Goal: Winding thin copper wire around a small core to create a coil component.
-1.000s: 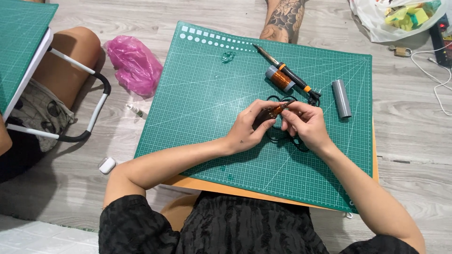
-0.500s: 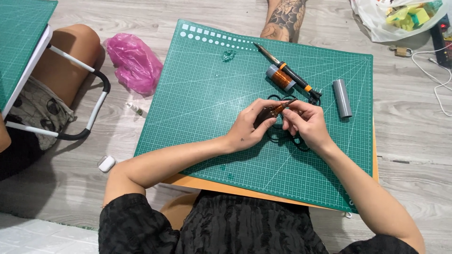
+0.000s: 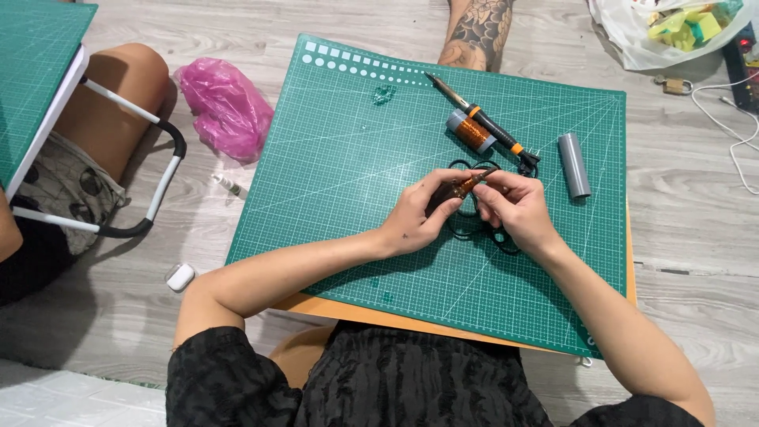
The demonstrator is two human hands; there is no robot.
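Green cutting mat (image 3: 332, 198): both hands, left (image 3: 419, 217) and right (image 3: 514, 207), pinch slim copper-wound rod (image 3: 465, 187).

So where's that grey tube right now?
The grey tube lies on the green cutting mat, near its right edge, just right of the soldering iron and beyond the right hand.

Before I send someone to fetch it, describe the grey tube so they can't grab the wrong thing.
Look at the green cutting mat on the floor, near its right edge. There lies the grey tube, just right of the soldering iron and copper wire spool. It alone is plain grey, smooth and unwound.
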